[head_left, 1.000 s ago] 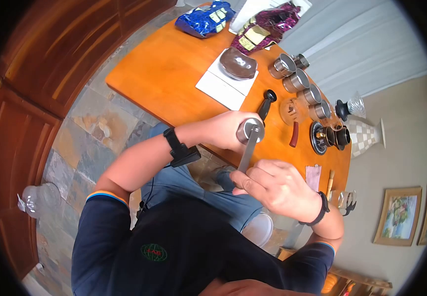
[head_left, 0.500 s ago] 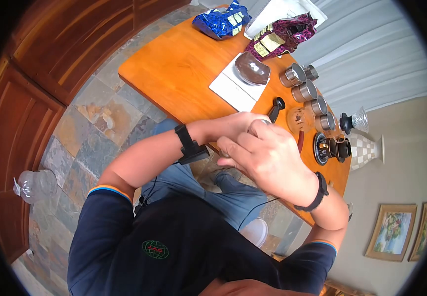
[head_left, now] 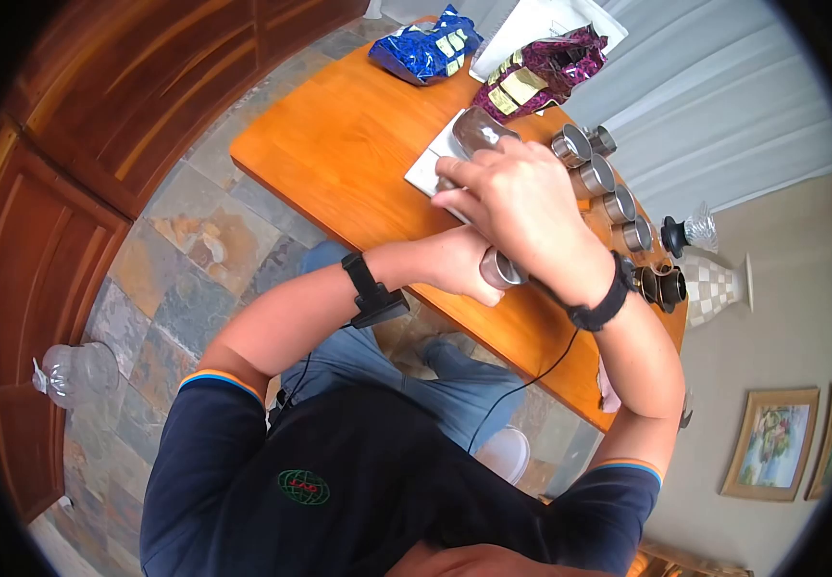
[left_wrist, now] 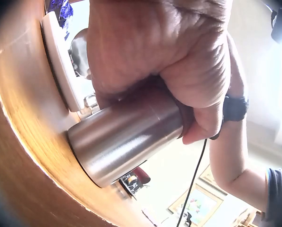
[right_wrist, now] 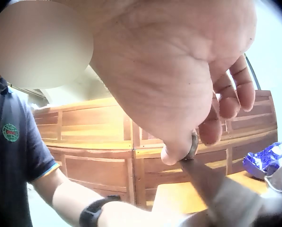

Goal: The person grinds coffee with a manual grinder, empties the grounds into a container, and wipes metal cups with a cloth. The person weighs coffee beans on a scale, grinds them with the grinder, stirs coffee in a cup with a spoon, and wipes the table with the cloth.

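My left hand (head_left: 449, 262) grips a hand coffee grinder (left_wrist: 127, 137), a brushed steel cylinder held over the table's near edge. In the head view only the grinder's rounded end shows past the fingers. My right hand (head_left: 526, 197) is raised beyond the left one, overlapping the scale in the head view. In the right wrist view its thumb and fingers pinch the end of the flat metal crank handle (right_wrist: 202, 182). The other fingers curl loosely beside it. The right hand hides most of the crank in the head view.
A brown bowl (head_left: 478, 130) sits on a white scale (head_left: 425, 173). Behind are a blue bag (head_left: 423, 50) and a maroon bag (head_left: 546, 72). Several steel cups (head_left: 593, 177) line the wooden table's (head_left: 324, 135) far side. A black cable (head_left: 550, 370) hangs near the right wrist.
My right hand has swung from close to the body, across the grinder, to its far side over the scale. The left hand keeps its hold on the grinder, which now tilts differently.
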Tool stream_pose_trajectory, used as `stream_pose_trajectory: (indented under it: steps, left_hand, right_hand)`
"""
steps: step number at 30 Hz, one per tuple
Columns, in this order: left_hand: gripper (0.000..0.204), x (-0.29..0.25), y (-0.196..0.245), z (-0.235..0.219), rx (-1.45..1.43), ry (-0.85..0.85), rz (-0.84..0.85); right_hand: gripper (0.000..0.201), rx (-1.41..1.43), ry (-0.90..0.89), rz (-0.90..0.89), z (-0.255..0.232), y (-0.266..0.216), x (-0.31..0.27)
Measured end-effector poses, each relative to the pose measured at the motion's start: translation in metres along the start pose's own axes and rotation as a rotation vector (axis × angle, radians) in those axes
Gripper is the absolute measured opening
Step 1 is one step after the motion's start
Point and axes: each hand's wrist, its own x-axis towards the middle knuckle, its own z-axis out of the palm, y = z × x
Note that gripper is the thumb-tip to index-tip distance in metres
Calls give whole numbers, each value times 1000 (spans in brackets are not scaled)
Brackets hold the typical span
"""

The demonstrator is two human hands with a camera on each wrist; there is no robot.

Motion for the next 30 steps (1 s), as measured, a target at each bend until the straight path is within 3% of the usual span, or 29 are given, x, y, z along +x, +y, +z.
stream_pose_trajectory:
  steps: [1,2,5,19,21,30]
  left_hand:
    - [35,0,3,-1,-100,-25,-71]
    - [26,-1,5,2,-217,8,-63]
    - [33,-1,10,-1,-186,7,-88]
    - [42,-2,6,1,-247,-30,-128]
    - [46,-3,10,1,-245,4,-215]
    - [44,-1,13,0,-261,-31,-239]
  right_hand:
    - [25,-12,3,30,3,8,0]
    - [28,37,14,68,7,17,-1]
    - [28,104,-57,195,6,35,-7]
    - [33,184,-53,322,6,50,-25]
    - [29,171,-197,451,-5,58,-34]
    - [31,139,-62,643,-8,53,-108]
